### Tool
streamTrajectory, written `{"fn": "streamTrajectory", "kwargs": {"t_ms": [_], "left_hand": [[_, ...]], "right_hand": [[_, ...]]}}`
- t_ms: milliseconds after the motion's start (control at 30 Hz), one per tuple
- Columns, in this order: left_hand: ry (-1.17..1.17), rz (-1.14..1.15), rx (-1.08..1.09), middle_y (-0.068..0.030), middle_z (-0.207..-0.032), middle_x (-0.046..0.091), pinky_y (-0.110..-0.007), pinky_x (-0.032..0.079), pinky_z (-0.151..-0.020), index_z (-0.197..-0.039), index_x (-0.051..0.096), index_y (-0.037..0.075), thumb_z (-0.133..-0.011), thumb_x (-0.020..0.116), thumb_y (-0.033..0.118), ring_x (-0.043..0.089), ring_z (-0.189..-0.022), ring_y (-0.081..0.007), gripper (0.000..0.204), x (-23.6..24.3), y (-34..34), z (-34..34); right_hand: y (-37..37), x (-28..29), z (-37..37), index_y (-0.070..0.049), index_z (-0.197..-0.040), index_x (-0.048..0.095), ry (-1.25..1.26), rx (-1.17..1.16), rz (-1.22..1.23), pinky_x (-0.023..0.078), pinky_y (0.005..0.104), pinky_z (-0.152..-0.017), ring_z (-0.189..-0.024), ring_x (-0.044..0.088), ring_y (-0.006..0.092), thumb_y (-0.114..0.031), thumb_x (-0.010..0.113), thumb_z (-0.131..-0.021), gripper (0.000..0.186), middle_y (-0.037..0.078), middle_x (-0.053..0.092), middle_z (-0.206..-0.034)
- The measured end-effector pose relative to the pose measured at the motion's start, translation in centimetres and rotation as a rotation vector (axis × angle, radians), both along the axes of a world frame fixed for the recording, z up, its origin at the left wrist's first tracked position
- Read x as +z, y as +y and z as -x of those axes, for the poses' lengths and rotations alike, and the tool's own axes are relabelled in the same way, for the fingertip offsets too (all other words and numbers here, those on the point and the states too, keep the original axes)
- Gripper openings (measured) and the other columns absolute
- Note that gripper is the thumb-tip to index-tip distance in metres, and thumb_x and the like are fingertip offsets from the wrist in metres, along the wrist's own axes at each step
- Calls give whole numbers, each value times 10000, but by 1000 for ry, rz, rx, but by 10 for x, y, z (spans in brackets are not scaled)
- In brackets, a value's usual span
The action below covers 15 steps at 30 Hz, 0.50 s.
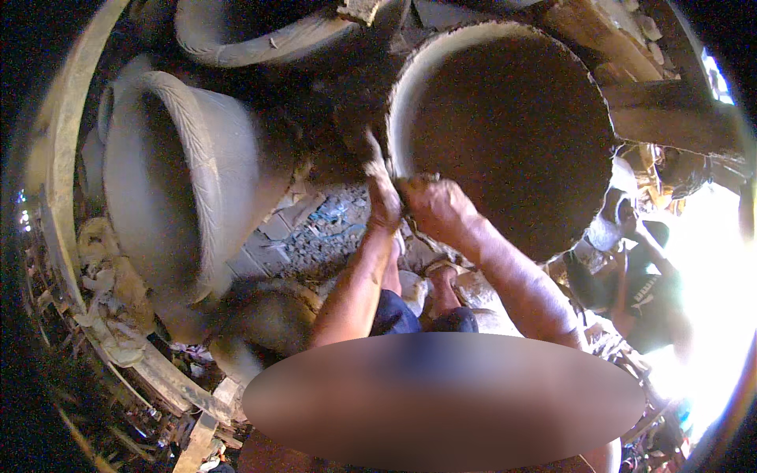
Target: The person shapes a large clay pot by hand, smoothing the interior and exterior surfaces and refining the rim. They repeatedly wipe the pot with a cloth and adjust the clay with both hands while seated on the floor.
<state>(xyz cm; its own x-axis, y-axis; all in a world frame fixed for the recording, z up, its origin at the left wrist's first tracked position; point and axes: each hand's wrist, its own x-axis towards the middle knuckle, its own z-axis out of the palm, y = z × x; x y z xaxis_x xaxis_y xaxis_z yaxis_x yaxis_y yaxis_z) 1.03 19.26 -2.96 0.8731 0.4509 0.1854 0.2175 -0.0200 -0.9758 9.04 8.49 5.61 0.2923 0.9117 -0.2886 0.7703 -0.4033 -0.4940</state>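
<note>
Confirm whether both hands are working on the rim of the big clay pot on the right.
Yes: the left hand and right hand both press on the pale rim of the big clay pot.
</note>
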Motion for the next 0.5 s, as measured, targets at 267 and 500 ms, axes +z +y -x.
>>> {"fn": "streamTrajectory", "kwargs": {"t_ms": [267, 500], "left_hand": [[9, -434, 83, -42, -1298, 515, -372, 269, -1097, -1498, 248, 247, -997, 317, 343, 467, -1215, -168, 514, 5, 23, -7], [445, -191, 38, -47, -1202, 540, -362, 337, -1053, -1493, 228, 341, -989, 384, 240, 486, -1150, -167, 537, -4, 6, -4]], "right_hand": [[25, 6, -46, -88, -1025, 646, 88, 33, 28, 528, 452, -742, -871, 652, 330, -60, 582, -763, 271, 144, 672, -908], [-7, 4, 5, -44, -945, 590, -60, -91, -268, 550, 436, -634, -750, 676, 315, -155, 523, -830, 173, 158, 660, -845]]}}
